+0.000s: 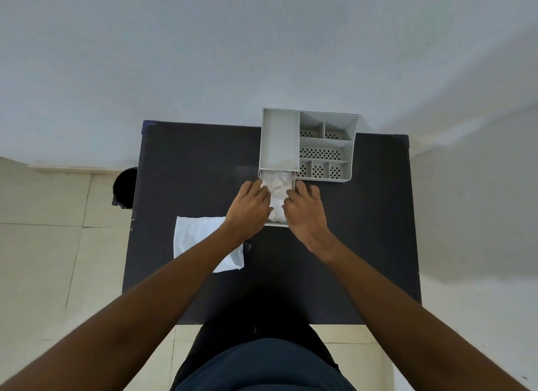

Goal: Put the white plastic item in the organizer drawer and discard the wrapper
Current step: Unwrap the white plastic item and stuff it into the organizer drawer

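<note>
Your left hand point(249, 207) and right hand point(304, 208) lay on either side of the pulled-out drawer point(275, 223) of the grey organizer point(308, 146), fingers curled in on the white plastic item point(277, 187) inside it; whether either grip had closed on it, I could not tell. The white wrapper point(198, 239) lay flat on the black table point(189, 163) under your left forearm, and a dark bin point(124, 188) stood on the floor by the table's left edge.

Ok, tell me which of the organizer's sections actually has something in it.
The pulled-out drawer at the organizer's front left, between the left hand and right hand: it holds white plastic items. The perforated compartments look empty.
</note>
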